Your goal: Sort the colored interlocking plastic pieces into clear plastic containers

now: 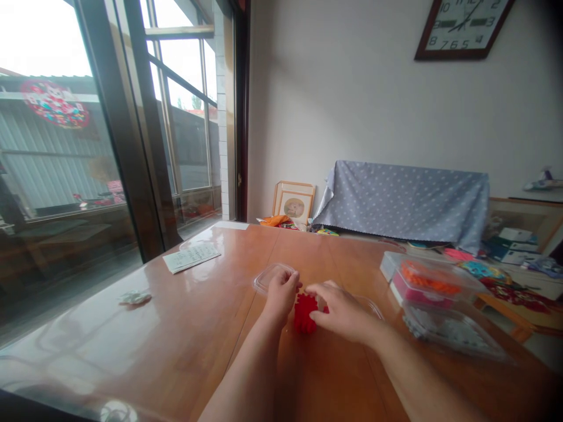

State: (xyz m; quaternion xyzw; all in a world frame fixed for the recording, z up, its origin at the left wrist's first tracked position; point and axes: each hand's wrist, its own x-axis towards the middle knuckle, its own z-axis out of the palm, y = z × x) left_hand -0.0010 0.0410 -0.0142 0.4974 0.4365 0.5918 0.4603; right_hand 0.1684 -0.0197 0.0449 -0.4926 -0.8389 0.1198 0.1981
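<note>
A bright red piece with a toothed outline (304, 313) stands upright in front of me, between my two hands; its exact kind I cannot make out. My left hand (281, 290) is just to the left and above it, thumb and fingers pinched together. Anything inside that pinch is too small or hidden to name. On the right, my right hand (341, 310) curves toward the red piece with thumb and fingers apart, the thumb tip overlapping its edge. Behind my left hand lies a clear plastic lid or tray (261, 281).
On the right of the wooden table (176, 340) sit clear containers, one with orange pieces (428, 278), another with greyish pieces (457, 334). Printed sheets (191, 258) and a small crumpled packet (134, 298) lie left. A glass door (57, 146) borders the left side.
</note>
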